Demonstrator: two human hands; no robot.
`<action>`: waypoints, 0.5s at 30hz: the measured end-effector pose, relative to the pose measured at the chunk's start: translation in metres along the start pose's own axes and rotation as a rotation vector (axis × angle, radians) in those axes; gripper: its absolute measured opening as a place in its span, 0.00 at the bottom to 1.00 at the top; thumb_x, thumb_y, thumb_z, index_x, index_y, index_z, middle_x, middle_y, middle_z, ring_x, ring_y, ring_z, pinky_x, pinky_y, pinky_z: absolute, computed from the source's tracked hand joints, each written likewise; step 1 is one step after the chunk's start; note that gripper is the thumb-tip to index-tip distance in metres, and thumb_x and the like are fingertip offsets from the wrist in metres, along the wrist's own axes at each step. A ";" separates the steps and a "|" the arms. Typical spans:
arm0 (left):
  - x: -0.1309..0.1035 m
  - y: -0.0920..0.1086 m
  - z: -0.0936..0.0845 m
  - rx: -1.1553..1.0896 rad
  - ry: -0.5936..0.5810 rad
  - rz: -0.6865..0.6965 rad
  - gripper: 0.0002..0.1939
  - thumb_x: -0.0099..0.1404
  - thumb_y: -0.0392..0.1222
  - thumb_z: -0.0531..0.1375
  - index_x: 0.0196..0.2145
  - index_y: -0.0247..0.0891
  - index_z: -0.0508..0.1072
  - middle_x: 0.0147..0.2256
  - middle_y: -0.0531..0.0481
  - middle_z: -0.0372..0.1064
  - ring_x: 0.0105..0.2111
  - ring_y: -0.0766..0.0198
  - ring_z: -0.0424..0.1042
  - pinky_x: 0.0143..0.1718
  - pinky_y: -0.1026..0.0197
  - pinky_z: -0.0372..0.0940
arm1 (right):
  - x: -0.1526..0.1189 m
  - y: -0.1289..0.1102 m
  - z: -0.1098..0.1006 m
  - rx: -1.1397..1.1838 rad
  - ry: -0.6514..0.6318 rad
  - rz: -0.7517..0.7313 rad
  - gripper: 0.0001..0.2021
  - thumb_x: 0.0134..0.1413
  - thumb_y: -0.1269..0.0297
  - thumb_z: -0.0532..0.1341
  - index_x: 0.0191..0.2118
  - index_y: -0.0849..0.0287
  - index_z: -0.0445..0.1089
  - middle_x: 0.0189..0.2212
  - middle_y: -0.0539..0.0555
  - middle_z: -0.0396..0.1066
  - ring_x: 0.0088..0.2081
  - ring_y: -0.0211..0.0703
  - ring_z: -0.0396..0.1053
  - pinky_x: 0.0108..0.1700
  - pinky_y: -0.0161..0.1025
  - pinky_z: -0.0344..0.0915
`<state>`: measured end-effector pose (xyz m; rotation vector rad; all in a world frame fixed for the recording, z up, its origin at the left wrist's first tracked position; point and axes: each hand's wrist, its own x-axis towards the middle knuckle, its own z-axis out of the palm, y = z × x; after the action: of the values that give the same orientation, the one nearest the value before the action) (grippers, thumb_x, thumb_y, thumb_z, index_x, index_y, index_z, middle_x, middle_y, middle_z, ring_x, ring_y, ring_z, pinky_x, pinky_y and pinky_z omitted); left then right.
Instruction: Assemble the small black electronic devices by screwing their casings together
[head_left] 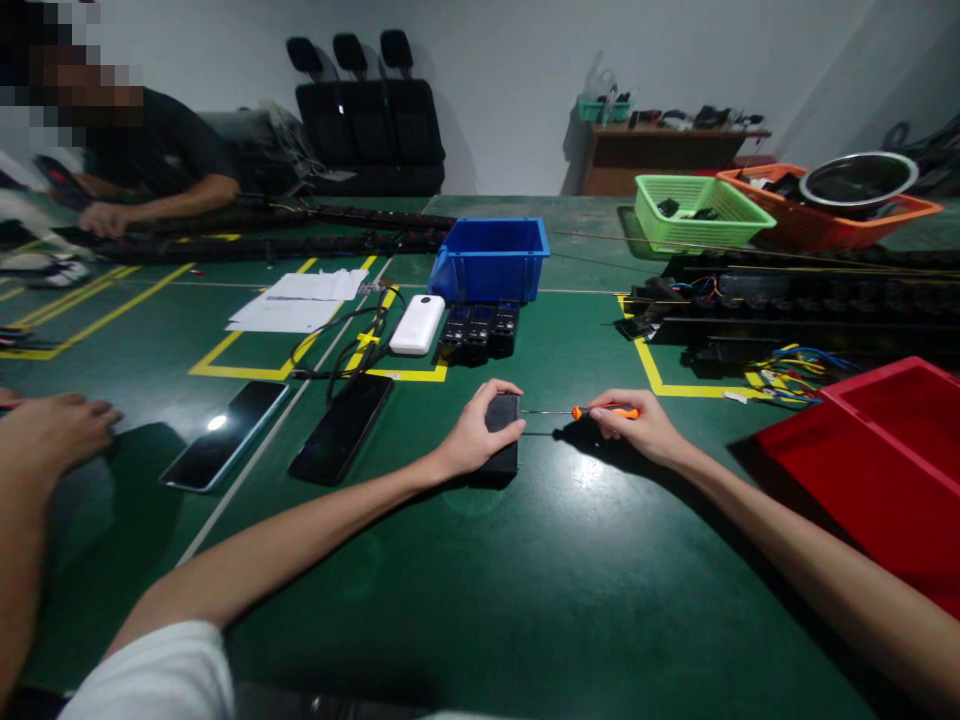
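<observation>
My left hand (484, 430) is closed around a small black box (500, 462) that rests on the green table (570, 580). In my right hand (637, 425) is a screwdriver (607, 411) with an orange and black handle. Its thin shaft points left, and the tip meets the right side of the box or lies very close to it. Beyond my left hand stand several black devices (480, 330) in front of a blue bin (495, 265). A white power bank (418, 325) lies left of them.
Two phones lie left of my left arm, the nearer one a black phone (341, 430). A red bin (862, 470) stands beside my right arm. Black housings (795, 310) with loose wires lie behind it. Another person's hand (52, 430) rests at far left; a co-worker sits beyond.
</observation>
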<state>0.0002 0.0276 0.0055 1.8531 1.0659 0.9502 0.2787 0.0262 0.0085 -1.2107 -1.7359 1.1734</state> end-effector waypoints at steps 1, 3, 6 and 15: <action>0.000 0.000 0.000 0.001 0.002 0.000 0.18 0.60 0.43 0.61 0.48 0.40 0.67 0.44 0.47 0.66 0.45 0.58 0.67 0.49 0.55 0.63 | 0.000 0.001 0.000 -0.004 0.003 -0.005 0.17 0.52 0.50 0.64 0.37 0.61 0.76 0.18 0.49 0.67 0.20 0.35 0.63 0.22 0.33 0.58; 0.000 0.000 0.000 0.005 0.004 0.001 0.18 0.60 0.43 0.61 0.48 0.40 0.67 0.44 0.47 0.66 0.44 0.58 0.67 0.49 0.56 0.63 | 0.000 0.001 0.000 -0.004 0.010 -0.012 0.17 0.52 0.50 0.65 0.37 0.61 0.77 0.20 0.50 0.69 0.21 0.35 0.64 0.22 0.33 0.59; -0.001 0.001 0.000 0.006 0.002 -0.001 0.18 0.60 0.43 0.61 0.48 0.40 0.67 0.44 0.47 0.66 0.44 0.58 0.67 0.49 0.56 0.63 | 0.000 0.001 0.000 -0.014 0.023 -0.016 0.17 0.51 0.51 0.65 0.38 0.60 0.77 0.23 0.51 0.72 0.23 0.37 0.66 0.24 0.34 0.61; 0.000 0.000 -0.001 -0.009 0.001 0.010 0.18 0.60 0.42 0.62 0.48 0.39 0.67 0.44 0.46 0.66 0.45 0.58 0.67 0.49 0.56 0.63 | 0.001 0.002 0.002 0.010 0.038 -0.034 0.17 0.48 0.52 0.68 0.39 0.60 0.76 0.35 0.57 0.77 0.33 0.43 0.72 0.36 0.40 0.68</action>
<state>-0.0007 0.0282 0.0055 1.8527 1.0521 0.9610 0.2770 0.0271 0.0059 -1.1856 -1.7140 1.1314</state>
